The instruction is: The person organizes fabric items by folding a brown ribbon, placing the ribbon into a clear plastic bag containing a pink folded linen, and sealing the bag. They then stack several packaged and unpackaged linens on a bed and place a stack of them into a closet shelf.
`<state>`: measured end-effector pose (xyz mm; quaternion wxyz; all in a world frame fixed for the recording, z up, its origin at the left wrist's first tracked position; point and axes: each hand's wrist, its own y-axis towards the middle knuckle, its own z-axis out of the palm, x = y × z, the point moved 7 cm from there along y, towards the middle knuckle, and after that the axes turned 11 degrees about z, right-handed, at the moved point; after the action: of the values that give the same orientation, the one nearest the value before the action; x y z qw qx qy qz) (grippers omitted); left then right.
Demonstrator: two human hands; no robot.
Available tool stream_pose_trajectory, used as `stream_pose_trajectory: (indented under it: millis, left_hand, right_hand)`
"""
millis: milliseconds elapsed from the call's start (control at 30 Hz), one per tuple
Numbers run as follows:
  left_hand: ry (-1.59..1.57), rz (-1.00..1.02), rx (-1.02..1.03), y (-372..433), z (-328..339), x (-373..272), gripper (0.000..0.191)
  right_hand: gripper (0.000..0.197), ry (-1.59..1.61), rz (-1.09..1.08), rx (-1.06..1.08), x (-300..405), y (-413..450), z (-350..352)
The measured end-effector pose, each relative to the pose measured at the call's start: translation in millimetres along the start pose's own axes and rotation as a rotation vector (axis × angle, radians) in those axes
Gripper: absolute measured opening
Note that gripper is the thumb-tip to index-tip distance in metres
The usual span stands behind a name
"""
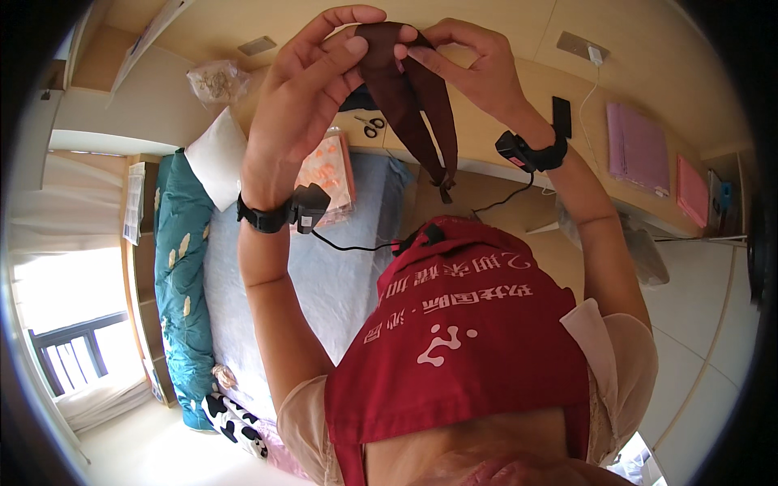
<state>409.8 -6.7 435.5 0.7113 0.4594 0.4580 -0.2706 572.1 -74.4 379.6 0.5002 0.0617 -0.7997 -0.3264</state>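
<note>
A dark brown fabric band (398,91) hangs in a long loop, its lower ends coming together in a knot or gathered tip. My left hand (322,70) pinches the top of the band on the left, thumb in front of the cloth. Close beside it, my right hand (462,58) holds the band's upper right part between thumb and fingers. Both wrists wear black straps with small devices and cables. Behind the band, black-handled scissors (371,126) lie on the wooden desk (358,141), near a dark folded item partly hidden by the cloth.
Plastic-wrapped packets with orange print (331,170) lie below my left hand, by a bed with a light blue cover (292,273). On the right, the desk bears a black phone (561,117), folded purple cloth (638,149) and pink cloth (692,191). A charger cable (586,103) hangs from a wall socket.
</note>
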Motion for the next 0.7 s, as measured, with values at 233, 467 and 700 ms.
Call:
stream_pose_trajectory:
  millis: [233,467,700]
  left_hand:
    - [-0.071,0.052,-0.027,5.7,-1.2,6.5,0.033]
    - [-0.098,0.087,0.03,13.0,-1.0,17.8,0.032]
    - [-0.019,0.177,0.038,20.1,-6.3,12.3,0.032]
  right_hand:
    - [0.027,0.079,0.112,-0.04,27.6,4.1,3.6]
    - [0.02,0.052,0.127,-0.051,12.3,-0.2,6.4]
    - [0.022,0.214,0.264,0.086,-13.7,-9.0,26.6]
